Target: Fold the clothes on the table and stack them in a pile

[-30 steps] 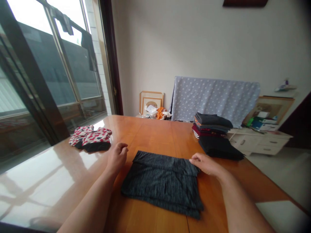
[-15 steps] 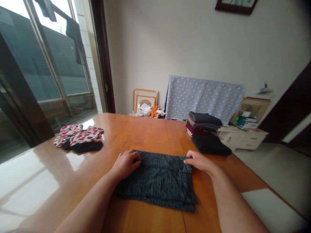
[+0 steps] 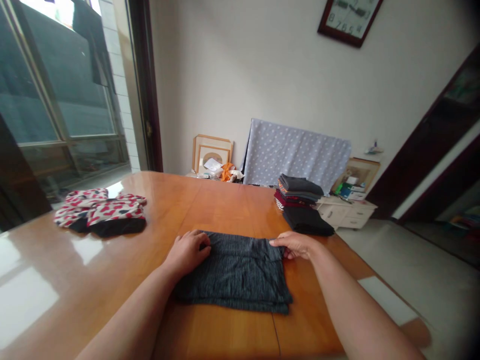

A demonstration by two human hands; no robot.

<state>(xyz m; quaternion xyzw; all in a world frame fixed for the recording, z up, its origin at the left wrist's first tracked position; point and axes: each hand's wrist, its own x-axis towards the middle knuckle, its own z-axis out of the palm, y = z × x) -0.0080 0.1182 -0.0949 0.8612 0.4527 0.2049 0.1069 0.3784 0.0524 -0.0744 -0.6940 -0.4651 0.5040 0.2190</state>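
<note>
A dark grey-blue heathered garment (image 3: 236, 275), folded into a rectangle, lies on the wooden table in front of me. At its far left corner my left hand (image 3: 190, 252) has its fingers curled over the edge, gripping the cloth. My right hand (image 3: 294, 245) pinches the far right corner, thumb on top and fingers beneath. The near edge shows stacked layers and lies loose on the wood. Small wrinkles run across the middle of the cloth.
A white garment with red and black print (image 3: 108, 212) lies at the table's left. Folded clothes (image 3: 300, 192) are stacked at the far right, with a black folded garment (image 3: 309, 220) before them. Beyond stand a dotted cloth (image 3: 296, 152) and a white cabinet (image 3: 348, 214).
The view has turned, so the surroundings sit further left and more of the wall clock shows. My right hand has shifted its hold on the corner, its fingers now under the cloth.
</note>
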